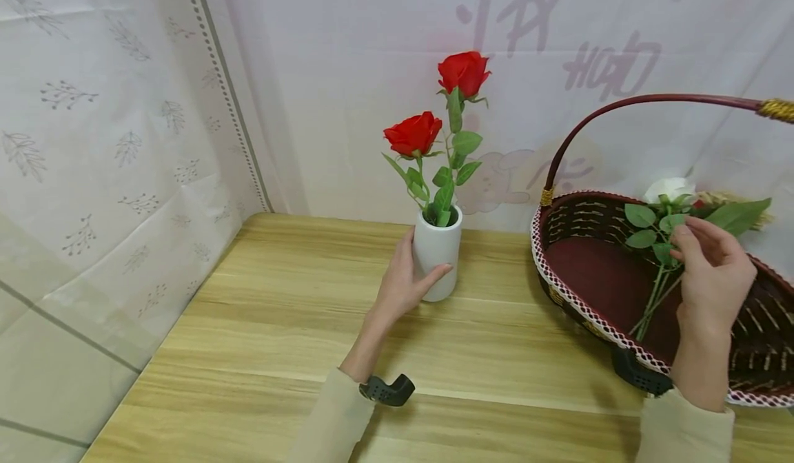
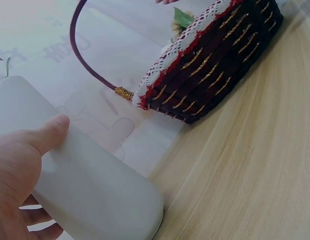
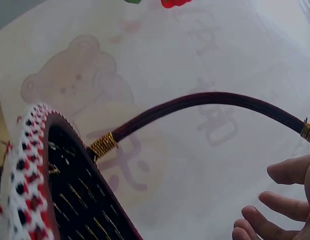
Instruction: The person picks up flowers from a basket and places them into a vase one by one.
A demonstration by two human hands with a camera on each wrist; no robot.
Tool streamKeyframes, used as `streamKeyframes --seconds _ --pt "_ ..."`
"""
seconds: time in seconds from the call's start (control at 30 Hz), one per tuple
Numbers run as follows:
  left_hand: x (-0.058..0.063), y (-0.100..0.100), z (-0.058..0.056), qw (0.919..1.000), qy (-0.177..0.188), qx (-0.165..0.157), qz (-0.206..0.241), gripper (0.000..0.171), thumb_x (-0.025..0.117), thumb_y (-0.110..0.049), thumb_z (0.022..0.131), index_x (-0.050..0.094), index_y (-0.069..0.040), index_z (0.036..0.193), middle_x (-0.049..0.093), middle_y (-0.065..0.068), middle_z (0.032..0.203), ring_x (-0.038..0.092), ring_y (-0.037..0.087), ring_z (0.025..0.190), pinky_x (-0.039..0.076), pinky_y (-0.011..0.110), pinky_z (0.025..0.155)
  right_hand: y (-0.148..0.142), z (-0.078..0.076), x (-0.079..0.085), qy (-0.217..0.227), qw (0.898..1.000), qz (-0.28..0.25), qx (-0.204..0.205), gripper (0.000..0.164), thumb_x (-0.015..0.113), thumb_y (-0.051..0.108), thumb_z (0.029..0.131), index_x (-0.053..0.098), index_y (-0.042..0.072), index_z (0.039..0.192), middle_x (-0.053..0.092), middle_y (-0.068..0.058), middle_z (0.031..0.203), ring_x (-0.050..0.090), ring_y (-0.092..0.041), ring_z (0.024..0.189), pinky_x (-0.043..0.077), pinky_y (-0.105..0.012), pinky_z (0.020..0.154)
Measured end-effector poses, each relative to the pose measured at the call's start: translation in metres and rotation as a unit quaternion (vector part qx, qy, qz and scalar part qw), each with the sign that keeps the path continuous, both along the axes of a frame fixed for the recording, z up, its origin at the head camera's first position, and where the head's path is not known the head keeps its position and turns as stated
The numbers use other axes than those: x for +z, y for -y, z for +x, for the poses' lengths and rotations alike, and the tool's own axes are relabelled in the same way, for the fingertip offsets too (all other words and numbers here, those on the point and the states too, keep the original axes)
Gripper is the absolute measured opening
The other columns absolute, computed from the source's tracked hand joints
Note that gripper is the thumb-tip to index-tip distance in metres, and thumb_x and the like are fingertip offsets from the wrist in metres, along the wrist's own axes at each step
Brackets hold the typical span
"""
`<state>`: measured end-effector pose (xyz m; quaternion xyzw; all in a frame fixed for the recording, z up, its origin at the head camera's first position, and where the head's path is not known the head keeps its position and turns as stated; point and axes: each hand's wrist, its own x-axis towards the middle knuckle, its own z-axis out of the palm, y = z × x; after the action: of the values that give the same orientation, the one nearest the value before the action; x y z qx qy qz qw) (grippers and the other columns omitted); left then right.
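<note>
My left hand (image 1: 400,280) grips a white cylindrical vase (image 1: 439,253), thumb across its front and the other fingers behind. The vase stands upright on the wooden table with two red roses in it, a taller one (image 1: 464,74) and a lower one (image 1: 413,134). At the right, my right hand (image 1: 713,277) is over the dark woven basket (image 1: 586,313), its fingertips by the leaves of a white rose (image 1: 670,190) whose stem leans inside. In the right wrist view the thumb and fingers (image 3: 277,204) are apart, and no stem shows between them.
The basket's tall arched handle (image 1: 651,98) rises behind the right hand. Beside the white rose lie a large green leaf (image 1: 738,216) and dried tan stalks. A printed cloth (image 1: 335,105) hangs behind the table (image 1: 267,311), another patterned cloth at the left.
</note>
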<state>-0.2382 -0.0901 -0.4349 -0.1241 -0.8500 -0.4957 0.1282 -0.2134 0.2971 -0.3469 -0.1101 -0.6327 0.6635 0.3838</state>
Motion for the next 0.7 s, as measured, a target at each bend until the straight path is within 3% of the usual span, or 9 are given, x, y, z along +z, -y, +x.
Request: streamKeyframes --seconds 0.1,0.33,0.57,0.7 --pt "0.0 0.001 -0.001 1.0 0.001 0.001 -0.006 0.092 0.077 -0.045 0.089 0.026 -0.01 0.157 0.041 0.014 0.15 0.047 0.029 0.131 0.042 0.051 0.106 -0.008 0.001 -0.005 0.044 0.997 0.04 -0.04 0.026 0.073 0.014 0.093 0.074 0.007 0.119 0.065 0.007 0.098 0.059 -0.004 0.08 0.047 -0.01 0.072" --pt "0.003 0.003 -0.003 0.9999 -0.011 -0.001 -0.004 0.091 0.077 -0.043 0.089 0.027 -0.008 0.156 0.042 0.016 0.149 0.047 0.029 0.131 0.042 0.051 0.106 -0.03 -0.002 -0.014 0.126 0.988 0.046 -0.075 0.031 0.068 0.023 0.097 0.07 0.016 0.127 0.06 0.015 0.102 0.056 0.002 0.083 0.041 -0.017 0.083" --pt "0.002 0.006 -0.003 0.9999 -0.009 0.009 -0.003 0.092 0.078 -0.043 0.089 0.026 -0.008 0.156 0.043 0.014 0.148 0.047 0.028 0.131 0.042 0.05 0.106 -0.046 -0.009 -0.009 0.161 0.984 0.029 -0.073 0.023 0.068 0.023 0.096 0.069 0.022 0.119 0.056 0.014 0.098 0.054 0.001 0.079 0.041 -0.009 0.069" --pt "0.002 0.007 -0.003 0.9999 -0.013 0.009 -0.001 0.091 0.078 -0.042 0.089 0.027 -0.008 0.156 0.044 0.014 0.147 0.048 0.028 0.13 0.042 0.049 0.106 -0.052 -0.012 0.001 0.218 0.972 0.044 -0.071 0.015 0.066 0.026 0.098 0.06 0.034 0.109 0.051 0.016 0.098 0.05 0.002 0.077 0.039 -0.007 0.065"
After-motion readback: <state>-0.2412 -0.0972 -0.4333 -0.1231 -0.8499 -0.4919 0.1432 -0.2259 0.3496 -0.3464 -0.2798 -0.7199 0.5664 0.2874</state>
